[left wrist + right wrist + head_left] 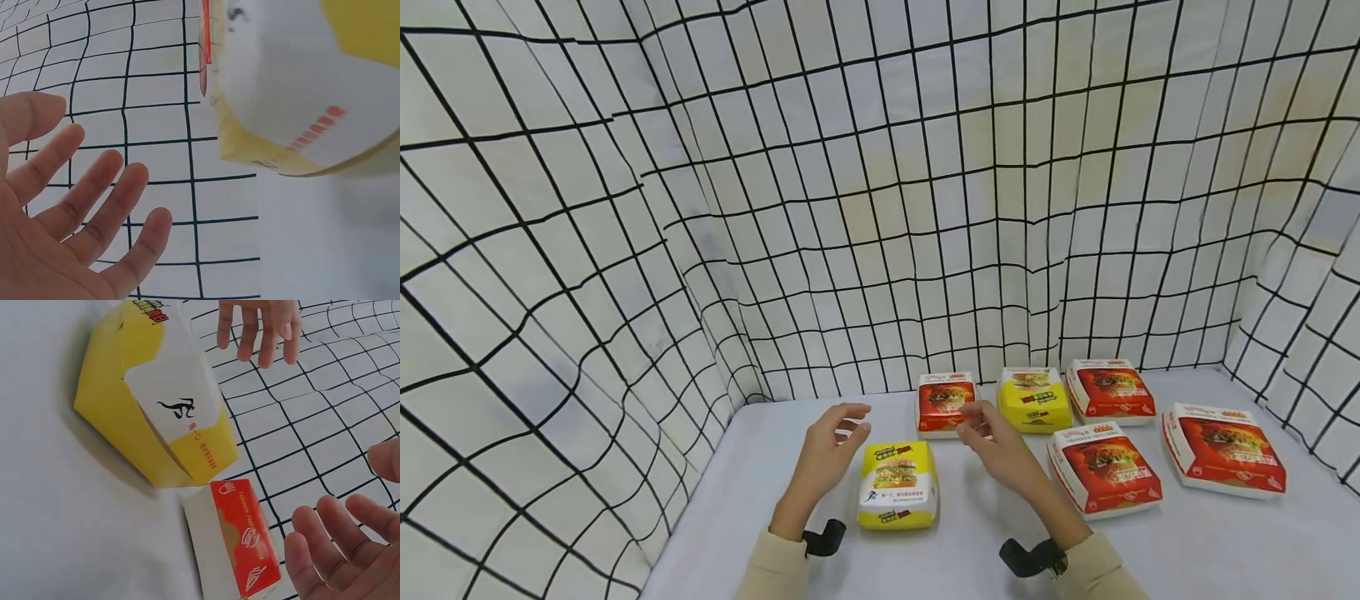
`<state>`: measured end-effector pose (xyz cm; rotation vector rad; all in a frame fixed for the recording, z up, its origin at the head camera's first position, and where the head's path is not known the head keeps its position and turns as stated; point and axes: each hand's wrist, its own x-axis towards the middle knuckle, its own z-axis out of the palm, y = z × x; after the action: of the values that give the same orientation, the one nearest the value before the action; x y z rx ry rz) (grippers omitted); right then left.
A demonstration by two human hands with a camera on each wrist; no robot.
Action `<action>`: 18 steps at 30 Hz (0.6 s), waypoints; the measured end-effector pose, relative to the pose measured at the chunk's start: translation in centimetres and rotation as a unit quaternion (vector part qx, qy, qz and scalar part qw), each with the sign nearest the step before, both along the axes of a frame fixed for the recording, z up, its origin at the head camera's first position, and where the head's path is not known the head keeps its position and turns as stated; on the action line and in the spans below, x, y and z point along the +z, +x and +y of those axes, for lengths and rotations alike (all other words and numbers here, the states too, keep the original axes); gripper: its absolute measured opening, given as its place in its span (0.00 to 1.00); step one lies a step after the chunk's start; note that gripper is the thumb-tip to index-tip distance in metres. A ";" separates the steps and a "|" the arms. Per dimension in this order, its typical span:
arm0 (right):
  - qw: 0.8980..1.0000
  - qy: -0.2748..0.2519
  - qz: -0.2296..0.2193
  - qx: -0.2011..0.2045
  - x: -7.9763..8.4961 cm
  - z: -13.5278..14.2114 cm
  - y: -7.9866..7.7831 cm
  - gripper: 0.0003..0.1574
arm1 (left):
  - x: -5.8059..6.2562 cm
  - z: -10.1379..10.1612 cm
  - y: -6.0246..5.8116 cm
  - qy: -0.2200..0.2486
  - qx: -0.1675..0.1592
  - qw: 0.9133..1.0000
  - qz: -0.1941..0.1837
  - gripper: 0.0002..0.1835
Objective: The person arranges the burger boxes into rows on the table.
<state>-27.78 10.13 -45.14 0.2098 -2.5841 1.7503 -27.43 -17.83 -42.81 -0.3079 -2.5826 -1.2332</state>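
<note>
A yellow and white burger box [897,487] sits on the white table between my two hands, its lid closed. To its left my left hand [826,447] hovers with relaxed fingers, holding nothing; the left wrist view has those fingers [103,181] spread beside the yellow box [294,81]. My right hand [1000,440] is raised to the right of the box, its fingers loosely bent around nothing. In the head view its fingertips overlap the edge of a red burger box [942,404] standing farther back. The right wrist view shows both boxes, the yellow one [112,394] nearer the camera.
Behind my right hand stands another yellow box [1034,400]. Several red burger boxes lie to the right, among them one at the back [1112,392], one nearer [1105,468] and one far right [1225,450]. A black grid net [880,225] over white cloth encloses the table [955,558].
</note>
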 end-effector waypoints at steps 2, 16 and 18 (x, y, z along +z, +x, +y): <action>1.000 0.012 0.011 0.005 0.5 0.0 -0.4 0.24 | 0.7 0.4 -0.5 -0.012 -0.009 1.000 0.008 0.15; 0.996 0.080 0.026 -0.001 3.8 -0.6 -5.5 0.31 | 3.2 3.4 -5.6 -0.131 -0.062 0.989 -0.029 0.12; 0.995 0.102 0.018 0.001 3.7 -0.5 -6.0 0.33 | 3.2 4.0 -5.9 -0.160 -0.071 0.984 -0.039 0.14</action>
<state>-33.74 9.59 -41.40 0.2440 -2.7366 1.4660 -33.31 -13.81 -39.62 -0.5249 -2.8696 -0.8802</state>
